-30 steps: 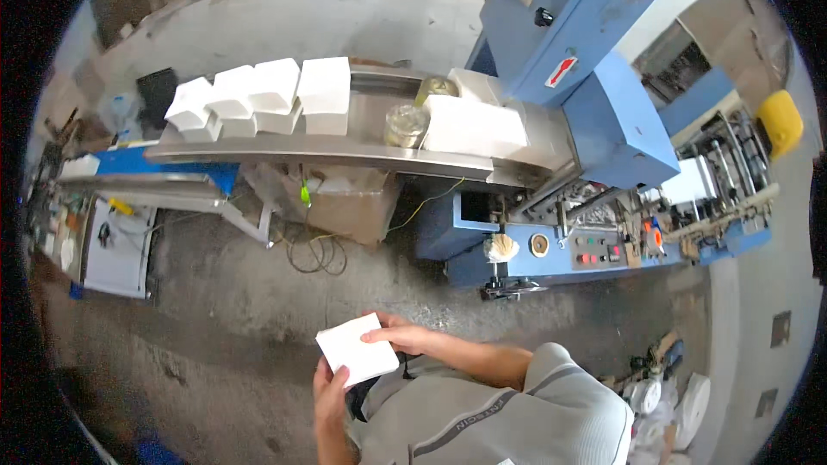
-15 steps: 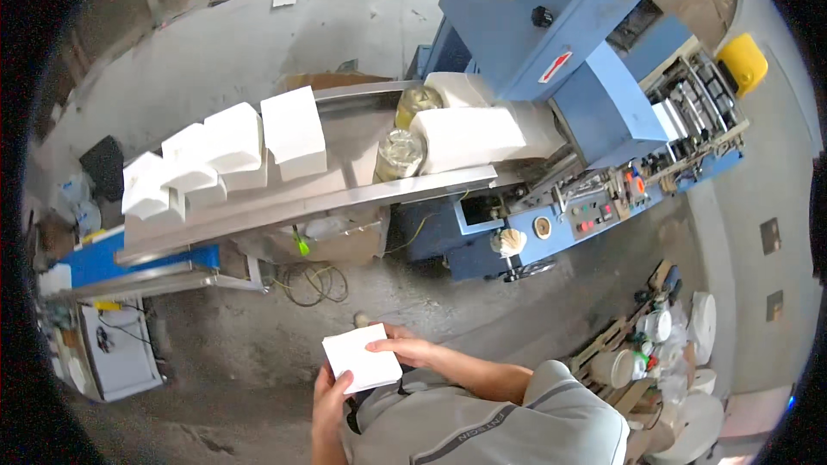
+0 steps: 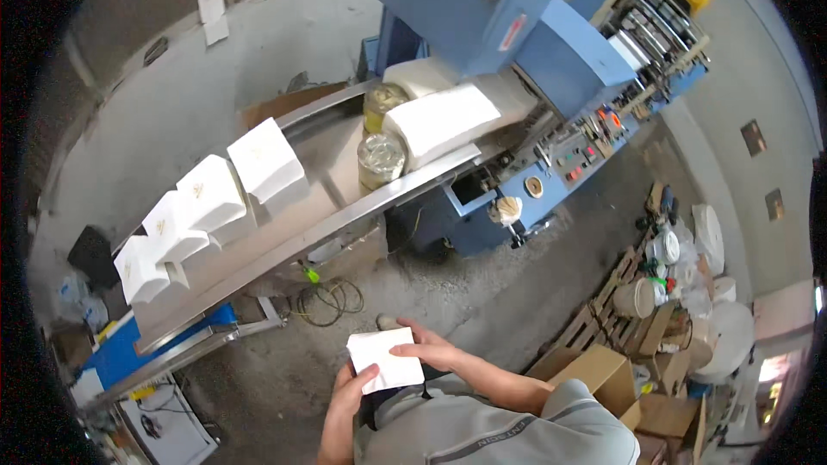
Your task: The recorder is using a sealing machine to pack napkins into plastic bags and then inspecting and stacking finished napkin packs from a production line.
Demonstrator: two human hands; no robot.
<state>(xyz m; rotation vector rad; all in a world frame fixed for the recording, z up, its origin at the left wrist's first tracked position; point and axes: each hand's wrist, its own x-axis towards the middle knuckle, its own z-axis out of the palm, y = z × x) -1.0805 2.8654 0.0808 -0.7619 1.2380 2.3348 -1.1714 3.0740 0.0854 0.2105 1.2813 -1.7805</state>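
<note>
A small stack of square white paper napkins is held in front of my body, over the floor. My left hand grips its lower left corner, thumb lying on top. My right hand holds the right and far side, its thumb pressed on the upper face and its other fingers partly hidden. Beyond them runs a long steel-edged table carrying several white napkin stacks. Farther right on it, a long row of napkins comes from the machine, with two clear jar-like cylinders at its near end.
A large blue machine with a control panel stands at the far right. A blue conveyor belt sits below the table's left end. Coiled cable lies on the floor. Pallets, buckets and cardboard boxes crowd the right side.
The view has turned, so the table and machine appear more tilted and shifted left. Both hands keep the napkin stack in nearly the same grip.
</note>
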